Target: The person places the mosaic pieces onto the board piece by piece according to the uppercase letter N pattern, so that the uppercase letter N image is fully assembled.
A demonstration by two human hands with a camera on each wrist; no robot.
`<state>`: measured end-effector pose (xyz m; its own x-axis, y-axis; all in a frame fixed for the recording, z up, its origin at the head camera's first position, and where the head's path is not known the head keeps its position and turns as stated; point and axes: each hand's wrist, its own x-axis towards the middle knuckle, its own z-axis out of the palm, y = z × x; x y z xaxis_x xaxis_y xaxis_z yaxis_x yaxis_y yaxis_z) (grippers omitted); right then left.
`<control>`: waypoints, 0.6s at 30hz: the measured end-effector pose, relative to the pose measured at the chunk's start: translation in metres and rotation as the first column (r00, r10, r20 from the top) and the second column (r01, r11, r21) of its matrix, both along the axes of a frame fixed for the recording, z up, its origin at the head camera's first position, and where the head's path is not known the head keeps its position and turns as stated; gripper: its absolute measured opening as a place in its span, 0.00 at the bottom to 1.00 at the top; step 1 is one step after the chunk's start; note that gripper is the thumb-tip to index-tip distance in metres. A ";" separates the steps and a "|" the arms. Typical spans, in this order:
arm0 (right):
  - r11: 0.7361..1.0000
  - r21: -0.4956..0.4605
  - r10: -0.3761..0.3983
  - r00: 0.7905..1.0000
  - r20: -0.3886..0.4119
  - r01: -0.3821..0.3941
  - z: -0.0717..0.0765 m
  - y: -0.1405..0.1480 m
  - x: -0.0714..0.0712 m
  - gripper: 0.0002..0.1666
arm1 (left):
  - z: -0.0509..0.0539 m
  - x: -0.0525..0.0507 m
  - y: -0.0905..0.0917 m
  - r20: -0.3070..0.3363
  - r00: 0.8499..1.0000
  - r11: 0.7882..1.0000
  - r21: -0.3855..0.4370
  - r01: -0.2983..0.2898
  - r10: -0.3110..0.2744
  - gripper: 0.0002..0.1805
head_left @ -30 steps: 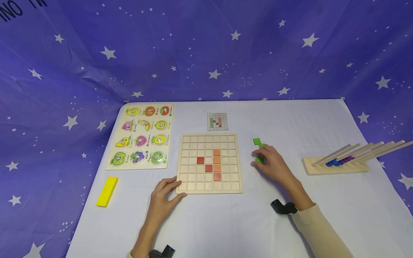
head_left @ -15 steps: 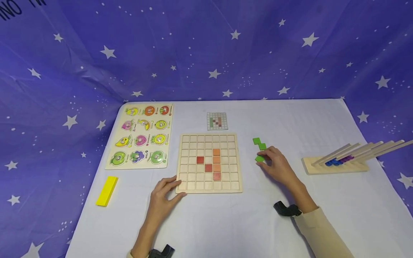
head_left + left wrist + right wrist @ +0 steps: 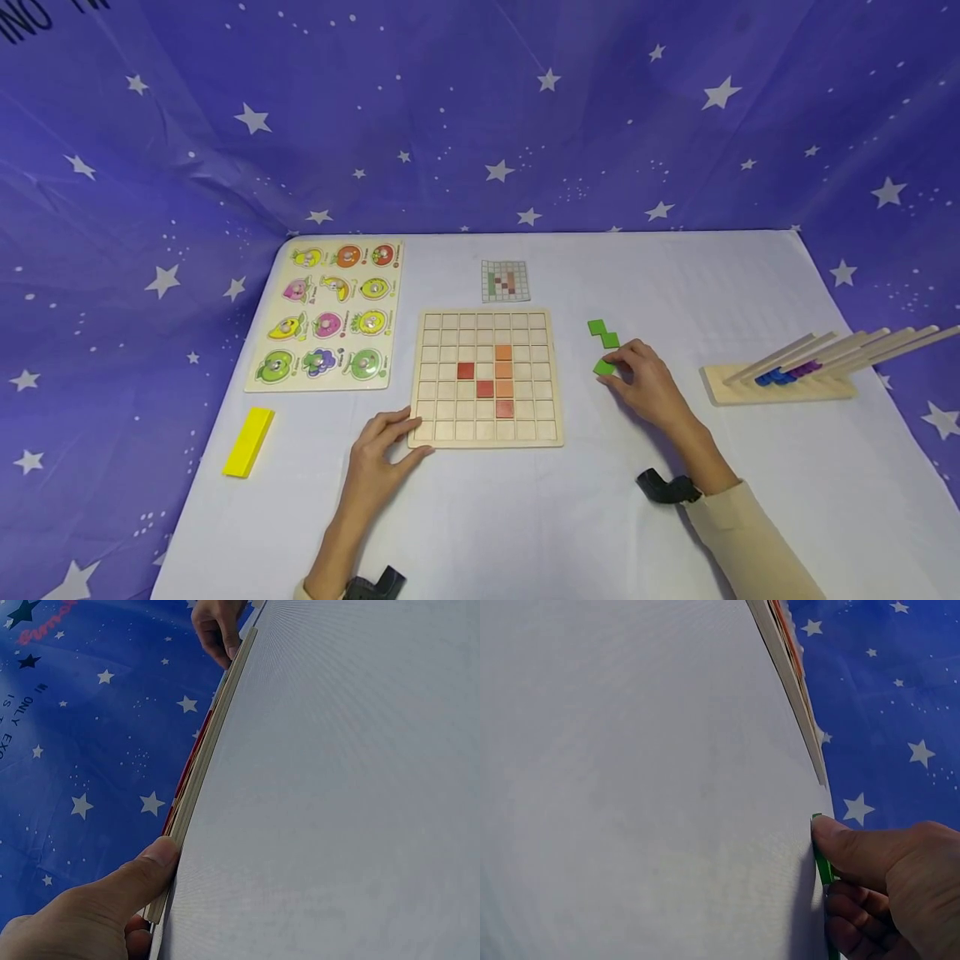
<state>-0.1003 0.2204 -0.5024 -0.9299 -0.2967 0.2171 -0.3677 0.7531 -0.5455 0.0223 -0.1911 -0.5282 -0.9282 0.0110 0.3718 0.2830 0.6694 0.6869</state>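
Observation:
A wooden grid board (image 3: 456,429) lies mid-table in the head view, bearing red tiles (image 3: 466,371) and a column of orange tiles (image 3: 503,370). My left hand (image 3: 377,462) grips its lower left corner, thumb on the near edge; the left wrist view shows the thumb (image 3: 131,889) against the board's side (image 3: 206,761). Right of the board, my right hand (image 3: 651,390) pinches a green tile (image 3: 603,367) at table level, also seen as a green edge (image 3: 823,862) at the thumb. Two more green tiles (image 3: 610,340) lie just beyond, corner to corner.
A small printed grid card (image 3: 505,282) lies behind the board. At the left are a fruit puzzle board (image 3: 324,317) and a yellow block (image 3: 249,442). A wooden stand with slanting rods (image 3: 780,390) and blue and purple pieces is at the right.
My right hand has drawn back slightly to the right, uncovering the green tiles it partly hid. My left hand and the board stay as they were.

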 end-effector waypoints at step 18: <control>0.993 0.008 0.115 0.993 -0.014 -0.115 0.014 -0.016 -0.014 0.15 | -0.001 0.000 -0.001 0.016 1.000 1.000 0.005 -0.002 0.002 0.26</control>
<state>-0.1142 0.2044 -0.4880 -0.8863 -0.4032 0.2281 -0.4601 0.7094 -0.5339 0.0222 -0.1920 -0.5294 -0.9340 0.0071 0.3571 0.2707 0.6665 0.6946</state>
